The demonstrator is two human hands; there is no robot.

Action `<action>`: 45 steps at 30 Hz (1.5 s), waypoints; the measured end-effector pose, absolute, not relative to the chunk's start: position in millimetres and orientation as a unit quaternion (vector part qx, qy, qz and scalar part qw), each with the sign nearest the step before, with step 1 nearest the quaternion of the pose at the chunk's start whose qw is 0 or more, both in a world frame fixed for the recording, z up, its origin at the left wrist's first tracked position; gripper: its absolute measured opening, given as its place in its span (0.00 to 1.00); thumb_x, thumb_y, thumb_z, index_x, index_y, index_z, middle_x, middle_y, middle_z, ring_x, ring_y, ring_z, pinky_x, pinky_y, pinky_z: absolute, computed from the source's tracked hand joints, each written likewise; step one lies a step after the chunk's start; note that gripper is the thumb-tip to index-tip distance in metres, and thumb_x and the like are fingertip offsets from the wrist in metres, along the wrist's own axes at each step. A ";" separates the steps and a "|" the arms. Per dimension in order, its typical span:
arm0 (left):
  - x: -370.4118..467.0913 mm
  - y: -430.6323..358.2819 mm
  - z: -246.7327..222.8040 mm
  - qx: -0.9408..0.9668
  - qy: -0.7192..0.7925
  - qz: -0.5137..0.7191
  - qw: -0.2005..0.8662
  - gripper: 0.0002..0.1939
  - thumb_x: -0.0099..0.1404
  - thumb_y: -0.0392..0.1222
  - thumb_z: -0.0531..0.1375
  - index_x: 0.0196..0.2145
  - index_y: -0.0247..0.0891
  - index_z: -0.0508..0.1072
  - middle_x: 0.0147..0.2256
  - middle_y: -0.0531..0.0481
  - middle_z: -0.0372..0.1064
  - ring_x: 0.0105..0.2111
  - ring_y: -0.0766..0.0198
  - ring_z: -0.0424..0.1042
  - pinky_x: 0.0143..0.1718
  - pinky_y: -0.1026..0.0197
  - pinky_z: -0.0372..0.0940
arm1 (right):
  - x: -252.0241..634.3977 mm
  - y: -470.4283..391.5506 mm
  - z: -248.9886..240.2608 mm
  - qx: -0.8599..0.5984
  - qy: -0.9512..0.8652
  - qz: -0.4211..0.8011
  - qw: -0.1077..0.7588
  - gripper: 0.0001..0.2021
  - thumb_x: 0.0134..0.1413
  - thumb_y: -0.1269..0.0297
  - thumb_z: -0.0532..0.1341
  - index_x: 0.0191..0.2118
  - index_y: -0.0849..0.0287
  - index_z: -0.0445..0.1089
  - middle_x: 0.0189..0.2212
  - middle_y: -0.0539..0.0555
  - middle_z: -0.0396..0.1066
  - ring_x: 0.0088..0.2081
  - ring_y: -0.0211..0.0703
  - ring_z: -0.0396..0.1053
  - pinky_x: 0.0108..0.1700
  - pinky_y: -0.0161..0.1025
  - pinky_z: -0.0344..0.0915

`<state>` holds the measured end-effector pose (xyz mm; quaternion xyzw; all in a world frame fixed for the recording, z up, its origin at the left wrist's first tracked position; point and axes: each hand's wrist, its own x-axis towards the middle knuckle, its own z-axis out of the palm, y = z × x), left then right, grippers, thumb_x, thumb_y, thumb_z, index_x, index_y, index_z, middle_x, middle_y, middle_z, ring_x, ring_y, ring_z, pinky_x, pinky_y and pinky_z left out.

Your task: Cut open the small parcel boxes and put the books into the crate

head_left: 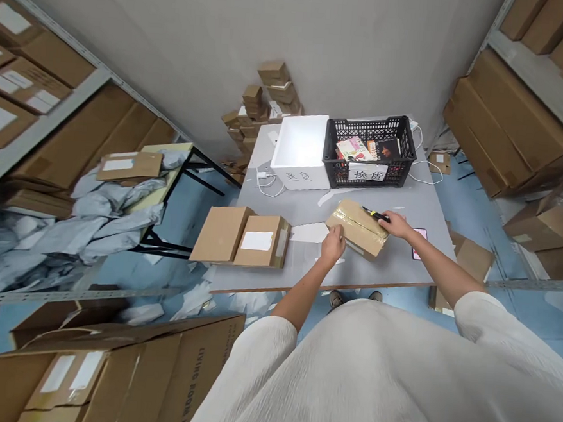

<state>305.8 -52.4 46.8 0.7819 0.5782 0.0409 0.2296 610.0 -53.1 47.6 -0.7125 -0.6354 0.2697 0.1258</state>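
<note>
A taped brown cardboard box (355,222) lies at a slant near the front of the grey table (301,264). Clear tape shines along its top seam. My left hand (334,244), fingers curled, grips the box at its near left corner. In my right hand (395,225) is a black and yellow utility knife (376,215), its tip pointing left over the top of the box. Whether the blade touches the tape is too small to tell. A phone (419,244) lies on the table to the right of the box, partly hidden by my right forearm.
Two brown boxes (259,240) stand at the table's left. Behind are a white foam bin (299,174) and a black crate (367,169) holding books. Grey parcels (88,220) fill the left side table. A large open carton (154,376) stands lower left; shelves flank both sides.
</note>
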 end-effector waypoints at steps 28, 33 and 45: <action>362.6 -34.9 60.1 0.796 0.575 -0.010 0.190 0.54 0.63 0.58 0.68 0.79 0.42 0.50 0.78 0.27 0.47 0.78 0.32 0.46 0.73 0.32 0.46 | 584.9 -98.0 41.1 -0.692 -0.546 0.367 0.298 0.19 0.66 0.44 0.62 0.50 0.53 0.69 0.50 0.56 0.79 0.47 0.50 0.74 0.53 0.45 0.70; 348.8 -29.9 57.0 0.815 0.538 -0.040 0.213 0.58 0.58 0.48 0.72 0.78 0.46 0.48 0.78 0.29 0.44 0.79 0.33 0.42 0.73 0.33 0.46 | 592.9 -99.3 40.4 -0.707 -0.511 0.365 0.325 0.20 0.64 0.43 0.64 0.48 0.54 0.71 0.49 0.56 0.79 0.46 0.50 0.74 0.52 0.45 0.70; 312.9 -5.3 46.4 0.916 0.324 -0.020 0.234 0.53 0.62 0.42 0.70 0.78 0.45 0.50 0.70 0.35 0.60 0.71 0.41 0.62 0.76 0.41 0.52 | 593.8 -99.1 42.3 -0.698 -0.452 0.444 0.334 0.18 0.66 0.44 0.64 0.45 0.55 0.73 0.44 0.57 0.79 0.41 0.46 0.78 0.39 0.38 0.72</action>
